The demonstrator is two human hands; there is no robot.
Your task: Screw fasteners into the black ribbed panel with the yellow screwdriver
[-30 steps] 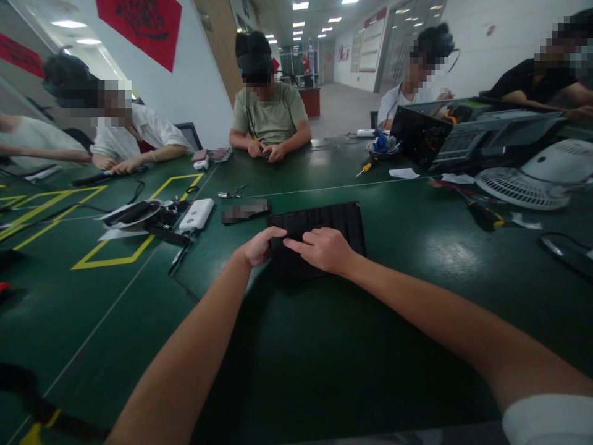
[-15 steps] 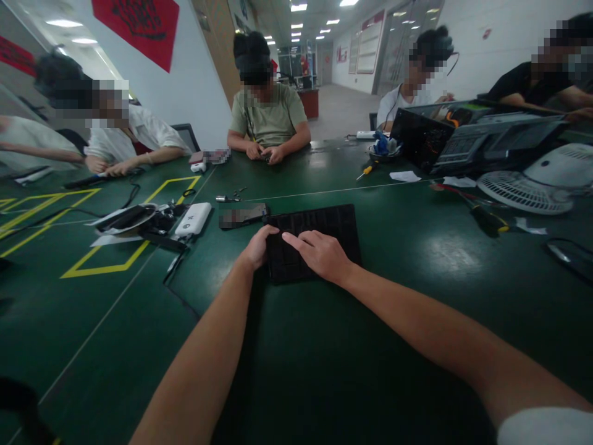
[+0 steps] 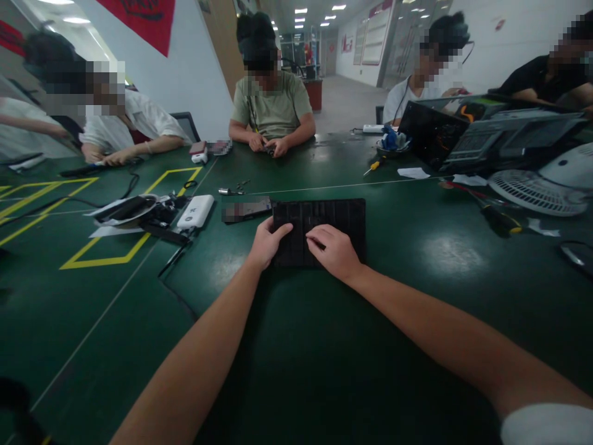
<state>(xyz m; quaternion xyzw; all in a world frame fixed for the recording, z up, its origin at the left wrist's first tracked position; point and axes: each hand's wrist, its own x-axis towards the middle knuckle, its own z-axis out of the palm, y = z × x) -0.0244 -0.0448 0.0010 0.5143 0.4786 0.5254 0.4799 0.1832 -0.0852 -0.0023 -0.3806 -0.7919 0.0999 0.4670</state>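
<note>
Centrally, black ribbed case (image 3: 351, 217): long axis laid crosswise.
Left hand (image 3: 270, 242): left end pinched under thumb.
Right hand (image 3: 337, 250): fingers bunched over middle; grip indiscernible.

Bare hands of the wearer: two, left hand (image 3: 267, 244) and right hand (image 3: 340, 251). Flat black rectangular case (image 3: 351, 216): one. White rectangular plastic box with dark markings (image 3: 196, 212): one. Slim yellow-handled screwdriver (image 3: 375, 165): one. Black-and-yellow-handled tool (image 3: 501, 220): one. White round slotted plastic housing (image 3: 537, 193): one. White paper scraps (image 3: 413, 173), right half of table (image 3: 417, 321): three. Other people (image 3: 275, 111) in view: five. Red wall hangings (image 3: 151, 21): two.
</note>
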